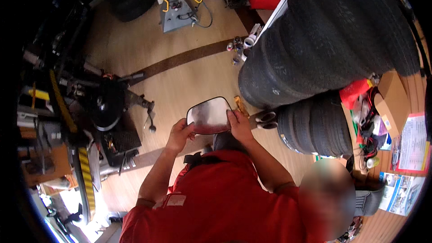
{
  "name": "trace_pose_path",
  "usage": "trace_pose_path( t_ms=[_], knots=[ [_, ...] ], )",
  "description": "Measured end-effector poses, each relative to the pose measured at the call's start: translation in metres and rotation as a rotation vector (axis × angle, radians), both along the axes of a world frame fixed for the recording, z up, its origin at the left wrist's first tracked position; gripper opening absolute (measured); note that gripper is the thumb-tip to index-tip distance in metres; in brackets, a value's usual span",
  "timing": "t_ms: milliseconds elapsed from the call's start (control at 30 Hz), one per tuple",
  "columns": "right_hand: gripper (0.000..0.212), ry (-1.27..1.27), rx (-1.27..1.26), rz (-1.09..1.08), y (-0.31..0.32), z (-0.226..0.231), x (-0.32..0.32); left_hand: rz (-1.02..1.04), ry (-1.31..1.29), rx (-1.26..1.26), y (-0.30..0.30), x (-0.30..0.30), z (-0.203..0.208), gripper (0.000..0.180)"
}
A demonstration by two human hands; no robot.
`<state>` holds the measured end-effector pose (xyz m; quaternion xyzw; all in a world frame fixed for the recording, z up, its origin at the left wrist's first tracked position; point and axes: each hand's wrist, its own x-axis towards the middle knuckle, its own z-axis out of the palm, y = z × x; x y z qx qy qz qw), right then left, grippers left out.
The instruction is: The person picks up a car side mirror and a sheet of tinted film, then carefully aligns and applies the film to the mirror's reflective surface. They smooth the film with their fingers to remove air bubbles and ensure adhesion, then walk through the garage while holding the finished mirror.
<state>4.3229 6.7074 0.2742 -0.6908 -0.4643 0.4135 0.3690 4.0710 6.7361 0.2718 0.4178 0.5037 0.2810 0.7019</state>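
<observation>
Both my hands hold a vehicle side mirror (209, 113) in front of my red shirt. Its glass is rounded at the corners, has a thin black rim, and shows a blurry grey and reddish reflection. My left hand (181, 135) is closed on the lower left edge, with the thumb by the glass. On the right side, my right hand (240, 125) grips the other edge, its thumb over the rim. The fingers behind the mirror are mostly hidden.
Black tyres (315, 40) are stacked along the right, with more tyres (312, 128) lower down. A dark machine (105, 103) with a jutting arm stands on the left. Ahead is a grey stand (175, 15) with yellow handles. Small cups (247, 42) sit by the tyres.
</observation>
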Motion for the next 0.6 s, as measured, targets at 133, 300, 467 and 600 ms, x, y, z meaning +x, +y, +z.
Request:
trace_pose_path(
  t_ms=[133,300,467,600],
  knots=[
    [0.059,-0.054,-0.02,0.128,0.109,-0.014,0.026,0.08,-0.066,-0.04,0.117,0.033,-0.023,0.019],
    [0.05,0.154,-0.035,0.153,0.272,-0.04,0.059,0.169,-0.044,-0.035,0.263,0.067,-0.014,0.019],
    [0.03,0.366,-0.094,0.309,0.438,0.014,0.087,0.309,-0.057,-0.036,0.398,0.082,0.007,0.028],
    [0.027,0.53,-0.101,0.401,0.549,0.012,0.092,0.298,-0.14,-0.026,0.487,0.082,0.005,0.027]
  ],
)
